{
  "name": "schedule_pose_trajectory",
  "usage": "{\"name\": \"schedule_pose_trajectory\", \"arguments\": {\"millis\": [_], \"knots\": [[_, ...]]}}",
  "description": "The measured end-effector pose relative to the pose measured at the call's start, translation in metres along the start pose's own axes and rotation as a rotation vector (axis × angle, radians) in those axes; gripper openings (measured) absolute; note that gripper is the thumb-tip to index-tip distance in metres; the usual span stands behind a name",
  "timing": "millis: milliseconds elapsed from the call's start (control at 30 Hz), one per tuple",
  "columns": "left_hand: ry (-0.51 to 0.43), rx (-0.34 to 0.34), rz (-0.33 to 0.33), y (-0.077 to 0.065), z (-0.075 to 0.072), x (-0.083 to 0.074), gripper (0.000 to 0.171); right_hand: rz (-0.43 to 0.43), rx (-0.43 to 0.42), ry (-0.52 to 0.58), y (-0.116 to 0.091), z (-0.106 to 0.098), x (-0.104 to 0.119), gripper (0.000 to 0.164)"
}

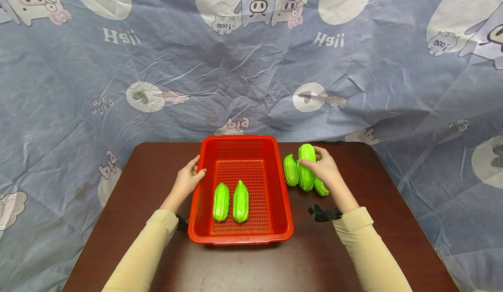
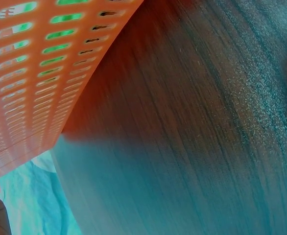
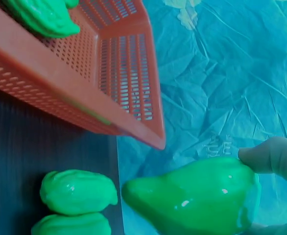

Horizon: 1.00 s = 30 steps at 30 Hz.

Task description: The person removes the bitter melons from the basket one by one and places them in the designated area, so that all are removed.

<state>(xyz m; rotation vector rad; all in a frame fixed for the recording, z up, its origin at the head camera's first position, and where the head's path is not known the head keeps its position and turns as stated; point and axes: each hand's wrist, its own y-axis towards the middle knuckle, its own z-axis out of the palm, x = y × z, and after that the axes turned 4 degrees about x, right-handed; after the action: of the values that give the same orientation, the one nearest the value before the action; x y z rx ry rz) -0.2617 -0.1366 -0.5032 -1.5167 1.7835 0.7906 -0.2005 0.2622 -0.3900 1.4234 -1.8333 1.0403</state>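
A red plastic basket (image 1: 240,239) with perforated walls stands on the table, and two green ribbed bitter melons (image 1: 221,202) lie side by side in it. At its left side, my left hand (image 1: 186,180) grips the rim, thumb toward the inside. Right of the basket, my right hand (image 1: 325,166) holds another bitter melon (image 1: 307,174) between thumb and fingers. In the right wrist view this held bitter melon (image 3: 192,196) points its narrow end toward the basket. Beside it lie a bitter melon (image 1: 291,170) on the left and one (image 1: 321,187) partly hidden by the hand.
The dark brown table (image 1: 377,239) ends just behind the basket. A grey-blue printed cloth (image 1: 251,73) hangs behind it. Black wrist straps (image 1: 325,214) sit at the sleeve cuffs. In the left wrist view, the basket's slotted side wall (image 2: 40,63) rises over the tabletop.
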Motion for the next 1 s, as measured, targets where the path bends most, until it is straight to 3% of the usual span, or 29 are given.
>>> {"name": "schedule_pose_trajectory", "arguments": {"millis": [433,1000], "knots": [[-0.015,0.008,-0.009,-0.002,-0.001,0.001,0.065,0.019,0.004,0.05,-0.005,-0.004,-0.018,0.081],[-0.045,0.023,-0.039,-0.001,0.0,0.0,0.065,0.069,0.053,0.043,-0.006,0.012,-0.056,0.084]]}}
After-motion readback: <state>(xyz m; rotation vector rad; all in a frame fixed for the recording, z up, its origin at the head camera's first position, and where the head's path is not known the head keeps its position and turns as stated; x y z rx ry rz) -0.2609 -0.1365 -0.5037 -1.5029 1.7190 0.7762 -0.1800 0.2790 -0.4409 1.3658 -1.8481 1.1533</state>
